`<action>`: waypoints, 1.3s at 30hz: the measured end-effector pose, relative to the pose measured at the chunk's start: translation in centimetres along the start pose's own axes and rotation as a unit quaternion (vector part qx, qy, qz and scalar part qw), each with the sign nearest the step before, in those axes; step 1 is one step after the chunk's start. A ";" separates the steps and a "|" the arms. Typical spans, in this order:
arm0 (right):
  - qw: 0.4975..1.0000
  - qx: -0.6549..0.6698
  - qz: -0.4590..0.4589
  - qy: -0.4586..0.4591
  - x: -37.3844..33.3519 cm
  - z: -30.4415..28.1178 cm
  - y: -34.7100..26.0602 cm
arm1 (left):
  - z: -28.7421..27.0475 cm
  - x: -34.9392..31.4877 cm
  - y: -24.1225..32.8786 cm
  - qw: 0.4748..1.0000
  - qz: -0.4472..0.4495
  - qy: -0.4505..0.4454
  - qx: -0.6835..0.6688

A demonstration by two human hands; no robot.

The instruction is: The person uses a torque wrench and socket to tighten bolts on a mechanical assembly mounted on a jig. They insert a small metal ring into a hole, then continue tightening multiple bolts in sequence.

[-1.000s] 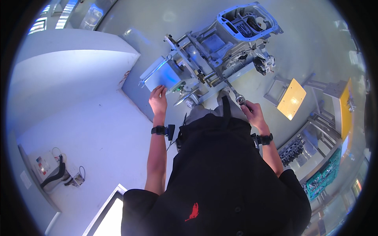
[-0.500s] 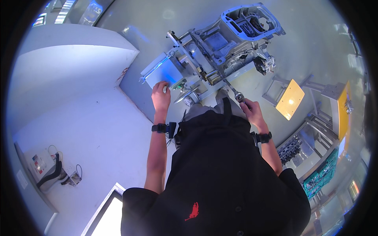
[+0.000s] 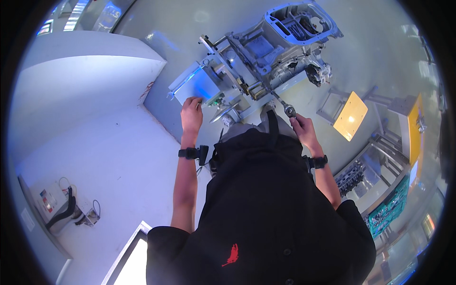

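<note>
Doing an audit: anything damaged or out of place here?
Yes: a rough, reddish patch on the white structure, left of the metal assembly, looks chipped against its smooth surface. Nothing odd shows on the tool in the right hand.

I read no text; my black shirt (image 3: 285,204) bears a red emblem (image 3: 231,255); left of that shirt, a box label (image 3: 46,201), illegible.

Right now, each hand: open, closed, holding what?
Left hand: curled; whether it holds anything cannot be told.
Right hand: closed, holding a ratchet wrench.
</note>
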State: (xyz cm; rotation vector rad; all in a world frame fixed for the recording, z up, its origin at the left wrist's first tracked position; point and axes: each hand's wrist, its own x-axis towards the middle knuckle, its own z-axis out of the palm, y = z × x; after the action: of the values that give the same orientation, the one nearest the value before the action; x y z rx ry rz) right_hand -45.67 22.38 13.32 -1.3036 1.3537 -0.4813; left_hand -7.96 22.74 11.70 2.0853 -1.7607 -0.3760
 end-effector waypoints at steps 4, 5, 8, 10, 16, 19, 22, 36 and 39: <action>1.000 -0.001 -0.002 -0.002 0.2 0.1 0.1 | -0.3 0.7 0.6 0.998 -0.043 -0.042 -0.029; 1.000 -0.003 -0.003 -0.005 0.2 0.1 0.1 | -0.4 0.9 0.8 0.999 -0.026 -0.046 -0.007; 1.000 -0.008 -0.008 -0.011 0.2 0.1 0.3 | -0.4 1.0 0.8 0.998 0.002 -0.053 0.037; 1.000 -0.012 -0.007 -0.010 0.2 0.1 0.3 | -0.1 0.8 0.7 0.997 0.014 -0.057 0.057; 1.000 -0.022 0.001 -0.006 -0.4 0.0 -0.4 | 1.0 -0.1 1.1 0.998 0.019 0.026 0.058; 0.999 -0.037 -0.003 -0.010 -0.7 -0.2 -0.5 | 1.2 -0.2 1.6 0.997 0.015 0.062 0.038; 0.998 -0.049 -0.022 -0.021 -0.9 -0.1 -1.2 | 2.0 -0.7 0.4 0.991 0.076 0.073 0.085; 0.947 -0.166 -0.238 -0.137 0.6 3.1 -10.4 | 0.3 -1.4 -3.2 0.987 0.149 0.056 -0.014; 0.904 -0.229 -0.333 -0.140 2.1 5.1 -12.0 | -0.1 -2.2 -3.4 0.983 -0.005 0.080 -0.165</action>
State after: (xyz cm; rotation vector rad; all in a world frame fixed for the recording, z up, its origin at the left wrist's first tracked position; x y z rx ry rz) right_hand -35.75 18.92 21.35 -2.1568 0.7683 -0.4141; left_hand -5.36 25.43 10.18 1.8366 -1.4831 -0.4551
